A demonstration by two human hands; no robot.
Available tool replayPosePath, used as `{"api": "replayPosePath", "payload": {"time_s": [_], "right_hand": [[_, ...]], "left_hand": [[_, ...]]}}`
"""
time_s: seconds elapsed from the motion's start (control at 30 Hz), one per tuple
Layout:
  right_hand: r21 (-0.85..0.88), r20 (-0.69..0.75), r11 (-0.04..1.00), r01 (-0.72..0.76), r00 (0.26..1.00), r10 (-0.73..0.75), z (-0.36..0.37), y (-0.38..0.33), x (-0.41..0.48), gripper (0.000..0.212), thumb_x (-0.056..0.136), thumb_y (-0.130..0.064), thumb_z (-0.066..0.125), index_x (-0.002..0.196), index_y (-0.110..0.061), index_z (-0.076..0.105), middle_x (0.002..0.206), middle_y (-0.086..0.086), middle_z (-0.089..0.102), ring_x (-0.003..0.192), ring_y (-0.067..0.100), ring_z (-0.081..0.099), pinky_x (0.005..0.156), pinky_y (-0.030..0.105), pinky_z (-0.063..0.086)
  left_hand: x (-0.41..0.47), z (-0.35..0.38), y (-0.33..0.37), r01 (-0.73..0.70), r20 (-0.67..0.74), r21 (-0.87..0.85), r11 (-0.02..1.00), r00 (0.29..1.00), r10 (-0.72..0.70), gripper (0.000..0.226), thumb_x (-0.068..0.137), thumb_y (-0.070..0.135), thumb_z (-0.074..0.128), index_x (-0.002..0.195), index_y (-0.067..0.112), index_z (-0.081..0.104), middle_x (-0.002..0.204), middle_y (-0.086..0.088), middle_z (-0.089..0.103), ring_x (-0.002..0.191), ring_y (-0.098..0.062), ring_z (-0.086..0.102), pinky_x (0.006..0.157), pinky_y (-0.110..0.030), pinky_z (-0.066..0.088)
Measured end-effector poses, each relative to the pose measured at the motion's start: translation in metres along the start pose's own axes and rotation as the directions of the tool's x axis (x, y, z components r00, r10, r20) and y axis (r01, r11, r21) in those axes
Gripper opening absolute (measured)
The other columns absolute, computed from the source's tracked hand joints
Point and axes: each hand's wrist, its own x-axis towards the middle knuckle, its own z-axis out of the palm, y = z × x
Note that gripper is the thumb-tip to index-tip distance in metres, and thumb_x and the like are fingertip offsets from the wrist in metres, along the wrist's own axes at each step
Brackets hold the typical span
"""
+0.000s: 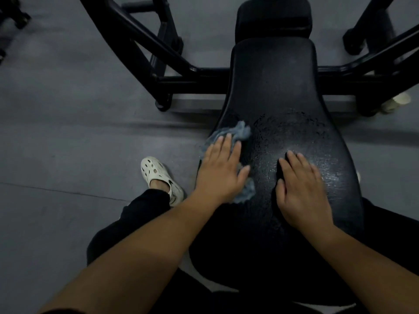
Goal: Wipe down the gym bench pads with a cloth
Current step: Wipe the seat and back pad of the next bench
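Two bare hands work a long black vinyl bench pad (276, 82) in a dim gym. The left hand (218, 171), fingers straight and spread, presses a crumpled pale-blue cloth (240, 132) flat against the pad's 9 o'clock edge. The fabric bunches out past the fingertips and below the thumb, and the hand grips nothing. The right hand (301, 189) lies palm-down with relaxed fingers on the bare pad toward 3 o'clock, touching a patch that glistens with beaded moisture. A smaller black head pad (273, 17) sits at 12 o'clock, looking dry and apparently not yet wiped. Black steel frame tubes (181, 64) splay out at 10 and 2 o'clock over grey rubber flooring (56, 109). A white perforated clog (158, 175) stands at 9 o'clock beside the bench. Doing the wipe well likely means putting the palm's weight over the cloth and sweeping in overlapping strokes from 9 toward 3 o'clock. The right hand would need to lift clear of the path before the wiping moves on toward 12 o'clock.
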Motion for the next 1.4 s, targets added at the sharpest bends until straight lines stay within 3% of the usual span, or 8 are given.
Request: {"api": "replayPosePath", "payload": {"time_s": [0.07, 0.23, 0.43, 0.67, 0.9, 1.13, 1.23, 1.4], "right_hand": [[0.004, -0.004, 1.0, -0.004, 1.0, 0.004, 0.002, 0.0, -0.001, 0.058, 0.095, -0.032, 0.031, 0.146, -0.008, 0.045, 0.158, 0.013, 0.035, 0.148, 0.028, 0.026, 0.12, 0.046, 0.018], [0.015, -0.021, 1.0, 0.002, 1.0, -0.001, -0.001, 0.0, -0.002, 0.059, 0.094, -0.032, 0.029, 0.144, -0.006, 0.047, 0.157, 0.013, 0.036, 0.147, 0.029, 0.028, 0.12, 0.047, 0.019], [-0.011, 0.009, 1.0, -0.006, 1.0, 0.006, 0.001, 0.0, -0.003, 0.058, 0.096, -0.032, 0.027, 0.148, -0.01, 0.042, 0.16, 0.01, 0.032, 0.15, 0.025, 0.022, 0.123, 0.043, 0.013], [0.003, 0.004, 1.0, -0.005, 1.0, 0.005, -0.001, 0.001, -0.001, 0.057, 0.094, -0.03, 0.03, 0.143, -0.008, 0.048, 0.155, 0.012, 0.039, 0.148, 0.026, 0.027, 0.122, 0.041, 0.012], [0.01, 0.022, 1.0, -0.018, 1.0, 0.018, 0.002, 0.003, -0.002, 0.058, 0.094, -0.03, 0.031, 0.147, -0.01, 0.045, 0.159, 0.009, 0.033, 0.15, 0.024, 0.023, 0.122, 0.046, 0.018], [0.295, -0.011, 0.949, -0.114, 0.992, 0.123, -0.005, 0.003, 0.004, 0.051, 0.096, -0.029, 0.033, 0.14, -0.011, 0.051, 0.151, 0.006, 0.044, 0.143, 0.024, 0.036, 0.119, 0.043, 0.025], [0.481, 0.0, 0.848, -0.225, 0.967, 0.256, -0.02, -0.011, 0.027, 0.05, 0.1, -0.033, 0.043, 0.146, -0.013, 0.041, 0.151, 0.007, 0.042, 0.14, 0.024, 0.036, 0.117, 0.042, 0.029], [0.136, 0.129, 0.987, 0.09, 0.986, -0.107, -0.005, -0.079, 0.054, 0.071, 0.096, -0.059, 0.028, 0.156, -0.021, 0.027, 0.164, 0.011, 0.017, 0.152, 0.027, 0.01, 0.122, 0.047, 0.007]], "left_hand": [[0.003, 0.003, 0.026, 0.021, 0.01, -0.025, 0.999, 1.0, -0.02, 0.077, 0.098, 0.058, 0.019, 0.158, 0.011, 0.019, 0.166, -0.016, 0.009, 0.154, -0.029, 0.001, 0.124, -0.048, 0.008], [-0.059, 0.005, -0.02, -0.488, 0.02, 0.081, 0.869, 0.873, 0.488, 0.066, 0.098, 0.051, 0.041, 0.149, 0.01, 0.042, 0.16, -0.016, 0.031, 0.15, -0.032, 0.025, 0.123, -0.043, 0.017], [0.037, -0.006, -0.012, 0.017, -0.012, 0.008, 1.0, 1.0, -0.017, 0.076, 0.097, 0.054, 0.018, 0.158, 0.009, 0.021, 0.166, -0.018, 0.01, 0.154, -0.032, 0.006, 0.125, -0.043, 0.006], [-0.007, 0.003, 0.01, -0.459, 0.048, 0.012, 0.888, 0.888, 0.458, 0.064, 0.1, 0.048, 0.032, 0.152, 0.011, 0.038, 0.163, -0.012, 0.025, 0.152, -0.027, 0.02, 0.124, -0.042, 0.018], [0.075, -0.002, 0.023, -0.025, -0.016, -0.009, 1.0, 1.0, 0.025, 0.067, 0.101, 0.048, 0.022, 0.159, 0.015, 0.02, 0.167, -0.01, 0.009, 0.154, -0.026, 0.004, 0.124, -0.042, 0.003], [-0.004, -0.015, 0.016, -0.288, 0.063, -0.391, 0.874, 0.939, 0.338, 0.063, 0.102, 0.048, 0.029, 0.16, 0.026, 0.016, 0.168, 0.008, 0.008, 0.153, -0.004, 0.0, 0.124, -0.031, 0.008], [-0.015, -0.022, 0.001, -0.115, -0.091, -0.53, 0.84, 0.993, 0.079, 0.059, 0.101, 0.032, 0.039, 0.158, 0.024, 0.026, 0.165, 0.009, 0.018, 0.151, -0.004, 0.012, 0.121, -0.023, 0.012], [-0.015, -0.004, -0.018, 0.049, -0.054, -0.357, 0.933, 0.996, -0.073, 0.058, 0.096, 0.017, 0.037, 0.153, 0.009, 0.035, 0.164, -0.007, 0.023, 0.152, -0.023, 0.019, 0.123, -0.042, 0.02]]}}
